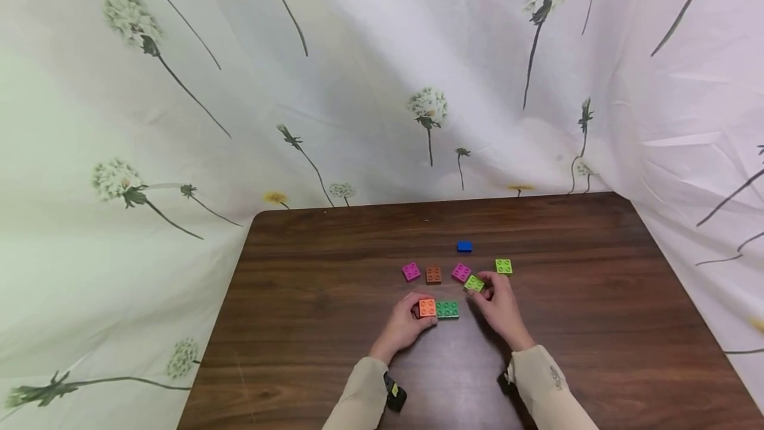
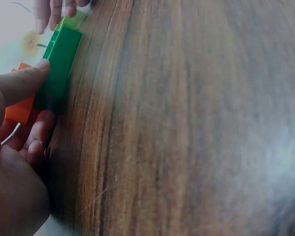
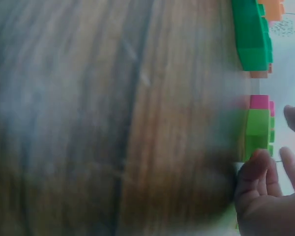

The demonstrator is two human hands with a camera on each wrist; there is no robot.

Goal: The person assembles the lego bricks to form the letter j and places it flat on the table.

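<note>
In the head view, my left hand (image 1: 404, 326) grips a joined pair of bricks, an orange brick (image 1: 427, 308) at the left end of a longer green brick (image 1: 447, 310). The left wrist view shows the thumb (image 2: 27, 81) against the green brick's side (image 2: 63, 61) and fingers curled behind. To the right, thumb and index finger of my right hand (image 1: 500, 304) pinch a lime green brick (image 1: 474, 283) near the tabletop. That brick sits close beside a magenta brick (image 1: 461, 272); whether they touch, I cannot tell.
Behind the hands lie another magenta brick (image 1: 410, 271), a brown brick (image 1: 433, 275), a blue brick (image 1: 464, 247) and a second lime green brick (image 1: 504, 266). A dark wooden table (image 1: 298, 337) carries everything, and a flower-printed white curtain (image 1: 370, 118) hangs along its far edge.
</note>
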